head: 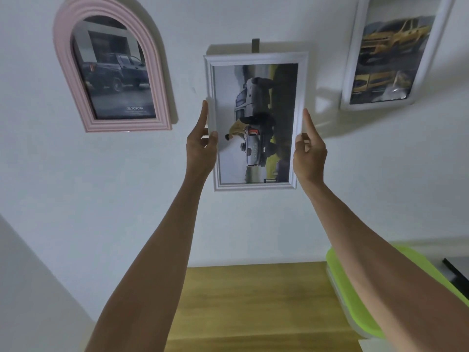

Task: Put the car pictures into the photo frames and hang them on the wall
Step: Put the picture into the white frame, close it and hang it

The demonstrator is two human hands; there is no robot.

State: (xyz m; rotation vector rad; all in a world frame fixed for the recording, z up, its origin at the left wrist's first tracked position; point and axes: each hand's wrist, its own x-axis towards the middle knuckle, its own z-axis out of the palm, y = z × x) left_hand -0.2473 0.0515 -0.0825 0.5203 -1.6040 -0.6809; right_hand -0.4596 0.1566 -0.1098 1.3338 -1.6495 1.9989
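Pale, dim wall (241, 224) filled most of your view, with a light wooden tabletop (253, 301) below it and a lime-green plastic lidded box (337, 260) at the table's right edge. You held the white rectangular moulded photo frame (256, 58) flat to the wall between both hands: your left hand (201, 151) pinched its left rail with thumb in front and forefinger stretched up the edge, and your right hand (309, 153) clasped the right rail the same way. That even, two-sided hold looked meant to keep the frame level while its top met the small grey hook (255, 46) showing just above it. Inside, the grey pickup picture (256, 123) lay turned sideways. To the left hung a pink arched ribbed frame (76, 72) with a dark truck print, and to the right a white rounded frame (355, 59) with yellow trucks, so this seemed the last one to hang.
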